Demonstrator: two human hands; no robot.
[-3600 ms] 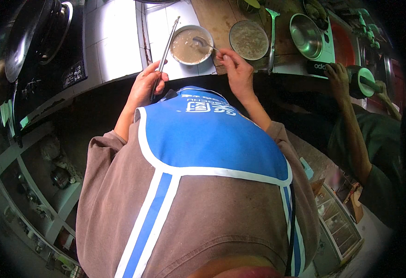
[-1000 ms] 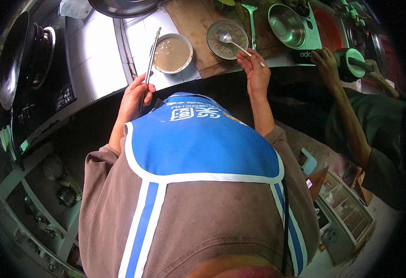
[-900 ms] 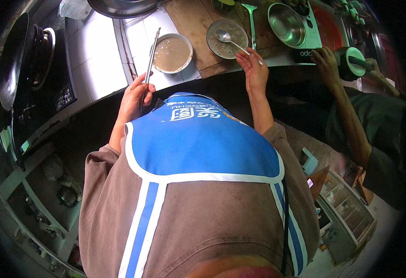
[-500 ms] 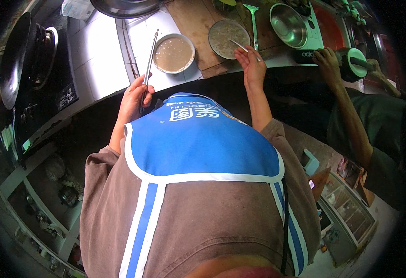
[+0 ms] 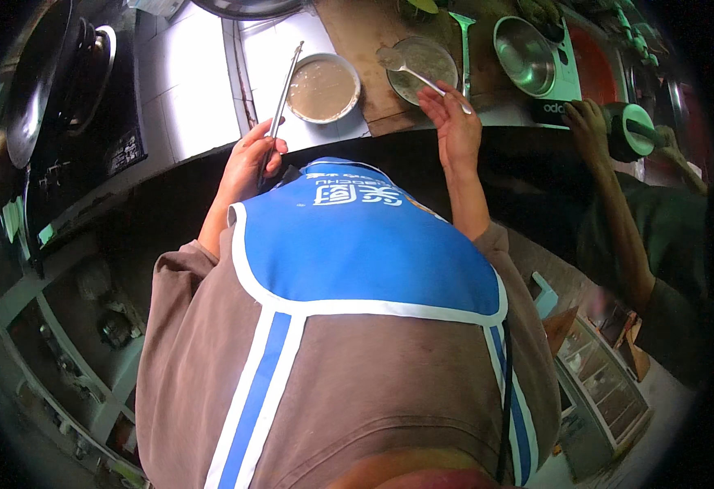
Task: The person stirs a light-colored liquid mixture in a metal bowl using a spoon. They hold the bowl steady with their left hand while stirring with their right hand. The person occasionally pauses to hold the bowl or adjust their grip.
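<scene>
The left hand (image 5: pixel 252 159) is closed around the lower ends of long metal chopsticks (image 5: pixel 282 94), which run toward 12 o'clock across the rim of a white bowl (image 5: pixel 322 87) of brownish liquid on the tiled counter (image 5: pixel 190 90). The right hand (image 5: pixel 450 122) pinches a metal spoon (image 5: pixel 414 72) by its handle; its bowl rests at 11 o'clock over a glass bowl (image 5: pixel 422 67) (contents unclear). Judged: the spoon is light, stiff and slippery, best held mid-handle. A co-worker's hand (image 5: pixel 589 122) rests at 3 o'clock.

Metal spoon (image 5: pixel 410 72) tilted over glass bowl (image 5: pixel 424 67), long chopsticks (image 5: pixel 282 99) beside beige-filled bowl (image 5: pixel 322 88)
</scene>
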